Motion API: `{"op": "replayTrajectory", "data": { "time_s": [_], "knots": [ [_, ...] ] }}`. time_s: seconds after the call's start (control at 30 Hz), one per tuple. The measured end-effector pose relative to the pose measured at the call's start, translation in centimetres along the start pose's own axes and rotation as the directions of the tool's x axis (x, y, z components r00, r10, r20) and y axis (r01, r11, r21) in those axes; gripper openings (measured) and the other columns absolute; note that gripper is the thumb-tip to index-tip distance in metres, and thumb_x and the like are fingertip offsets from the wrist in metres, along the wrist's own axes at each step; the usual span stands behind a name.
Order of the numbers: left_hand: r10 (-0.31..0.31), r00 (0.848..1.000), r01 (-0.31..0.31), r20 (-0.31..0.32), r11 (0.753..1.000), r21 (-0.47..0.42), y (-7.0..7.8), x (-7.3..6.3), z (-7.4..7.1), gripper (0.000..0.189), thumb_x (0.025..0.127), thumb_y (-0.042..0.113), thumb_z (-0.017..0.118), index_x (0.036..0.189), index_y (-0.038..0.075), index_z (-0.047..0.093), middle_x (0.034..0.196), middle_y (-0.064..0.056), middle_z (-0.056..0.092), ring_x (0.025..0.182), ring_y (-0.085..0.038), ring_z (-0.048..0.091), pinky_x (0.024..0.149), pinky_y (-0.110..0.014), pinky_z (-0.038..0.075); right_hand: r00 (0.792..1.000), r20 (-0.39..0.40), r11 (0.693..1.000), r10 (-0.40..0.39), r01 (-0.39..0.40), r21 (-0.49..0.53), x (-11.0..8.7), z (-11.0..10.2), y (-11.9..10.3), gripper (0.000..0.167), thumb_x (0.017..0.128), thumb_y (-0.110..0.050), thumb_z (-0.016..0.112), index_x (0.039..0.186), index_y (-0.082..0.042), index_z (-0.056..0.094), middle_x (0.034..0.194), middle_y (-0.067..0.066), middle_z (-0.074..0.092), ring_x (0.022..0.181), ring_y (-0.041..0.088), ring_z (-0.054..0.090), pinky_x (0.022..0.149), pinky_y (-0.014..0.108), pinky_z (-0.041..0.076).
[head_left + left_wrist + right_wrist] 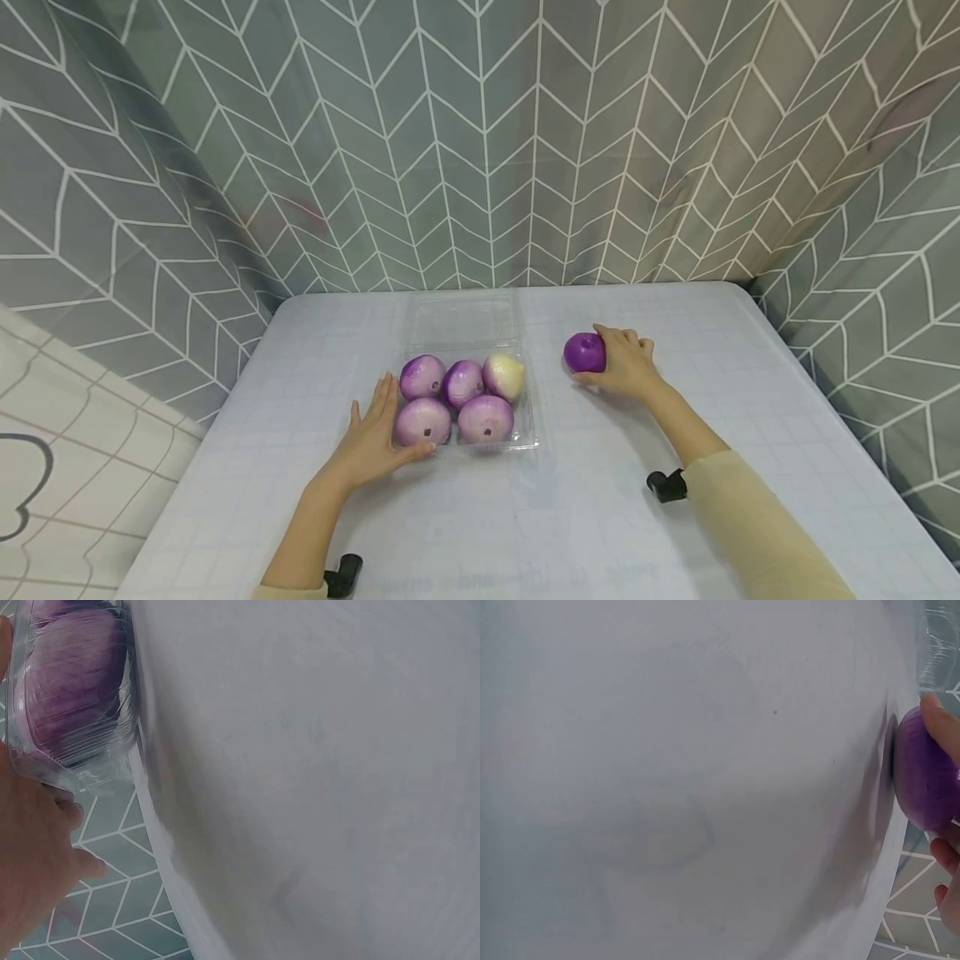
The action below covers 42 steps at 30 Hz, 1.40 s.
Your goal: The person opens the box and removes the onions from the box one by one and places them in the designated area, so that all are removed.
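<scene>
A clear plastic clamshell box (529, 437) holds several purple onions (486, 419) in two rows, plus a paler, yellowish one (504, 376) at its back right. My left hand (371, 442) lies along the left side of this box, its fingers straight against the wall and its thumb at the front edge. To the right of the box, my right hand (624, 362) grips a deep purple onion (583, 352) from its right side, thumb in front and fingers behind. In the right wrist view that onion (922, 776) is right at the table surface.
The box's clear lid (465, 321) lies folded back behind the onions. A white cloth covers the table (585, 517). Grey curtains (480, 150) with white chevron lines hang behind the table and along both sides.
</scene>
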<state>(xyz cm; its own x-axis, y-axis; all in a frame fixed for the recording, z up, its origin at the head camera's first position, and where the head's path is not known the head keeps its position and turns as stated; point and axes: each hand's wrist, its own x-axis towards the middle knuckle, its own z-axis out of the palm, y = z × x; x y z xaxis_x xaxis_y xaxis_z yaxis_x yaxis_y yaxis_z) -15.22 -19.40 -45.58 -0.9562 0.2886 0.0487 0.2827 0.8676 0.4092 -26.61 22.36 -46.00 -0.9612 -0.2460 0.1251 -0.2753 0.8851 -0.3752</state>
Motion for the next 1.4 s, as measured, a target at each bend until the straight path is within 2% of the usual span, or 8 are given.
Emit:
{"op": "replayTrajectory", "data": {
  "time_s": [0.17,0.3,0.53,0.83,1.07,1.4],
  "knots": [
    [0.001,1.000,-0.001,0.004,1.000,-0.003,0.0,0.0,-0.1,0.120,0.077,0.067,0.064,0.150,-0.008,0.005,0.159,-0.022,0.002,0.145,-0.038,0.005,0.108,-0.070,0.001,1.000,-0.024,1.000,0.007,-0.007,-0.001,-0.3,-0.4,-0.1,0.106,0.067,-0.051,0.083,0.146,0.000,0.032,0.135,0.029,0.046,0.121,0.043,0.034,0.092,0.059,0.021],
    [0.000,1.000,0.000,0.003,1.000,-0.003,0.0,0.0,-0.1,0.120,0.077,0.067,0.064,0.151,-0.008,0.005,0.158,-0.022,0.002,0.145,-0.038,0.005,0.108,-0.070,0.001,0.996,-0.084,1.000,-0.019,0.019,-0.007,-0.7,-0.8,-0.2,0.110,0.064,-0.052,0.085,0.147,-0.003,0.031,0.136,0.026,0.045,0.121,0.043,0.034,0.091,0.059,0.022],
    [0.000,1.000,0.000,0.003,1.000,-0.006,-0.1,-0.1,-0.1,0.120,0.077,0.068,0.064,0.151,-0.008,0.005,0.159,-0.022,0.002,0.145,-0.037,0.004,0.108,-0.070,0.001,0.968,-0.233,0.996,-0.091,0.091,-0.010,-1.6,-1.3,-0.1,0.111,0.058,-0.053,0.088,0.146,-0.011,0.036,0.125,0.017,0.052,0.115,0.038,0.037,0.088,0.057,0.024],
    [-0.004,1.000,0.004,0.008,1.000,-0.007,-0.2,-0.1,-0.1,0.120,0.078,0.068,0.063,0.151,-0.008,0.005,0.159,-0.021,0.002,0.146,-0.037,0.004,0.108,-0.070,0.001,0.947,-0.299,0.992,-0.118,0.124,0.002,-2.0,-1.9,-0.3,0.109,0.057,-0.056,0.087,0.146,-0.015,0.038,0.117,0.015,0.054,0.111,0.036,0.040,0.084,0.054,0.026],
    [-0.001,1.000,0.001,0.010,1.000,-0.007,-0.1,0.0,0.0,0.120,0.078,0.067,0.064,0.150,-0.008,0.005,0.159,-0.022,0.002,0.145,-0.038,0.004,0.108,-0.070,0.001,0.908,-0.375,0.980,-0.185,0.197,-0.007,-2.0,-2.3,-1.0,0.105,0.056,-0.054,0.088,0.144,-0.018,0.042,0.113,0.009,0.055,0.106,0.033,0.041,0.082,0.052,0.026],
    [0.000,1.000,0.000,0.012,1.000,-0.001,-0.1,0.0,0.0,0.120,0.078,0.067,0.064,0.150,-0.008,0.005,0.159,-0.022,0.002,0.145,-0.038,0.004,0.108,-0.070,0.001,0.861,-0.432,0.958,-0.268,0.285,-0.027,-1.8,-3.4,-3.1,0.099,0.055,-0.052,0.087,0.140,-0.020,0.046,0.106,0.010,0.056,0.102,0.034,0.043,0.079,0.051,0.027]
  ]
}}
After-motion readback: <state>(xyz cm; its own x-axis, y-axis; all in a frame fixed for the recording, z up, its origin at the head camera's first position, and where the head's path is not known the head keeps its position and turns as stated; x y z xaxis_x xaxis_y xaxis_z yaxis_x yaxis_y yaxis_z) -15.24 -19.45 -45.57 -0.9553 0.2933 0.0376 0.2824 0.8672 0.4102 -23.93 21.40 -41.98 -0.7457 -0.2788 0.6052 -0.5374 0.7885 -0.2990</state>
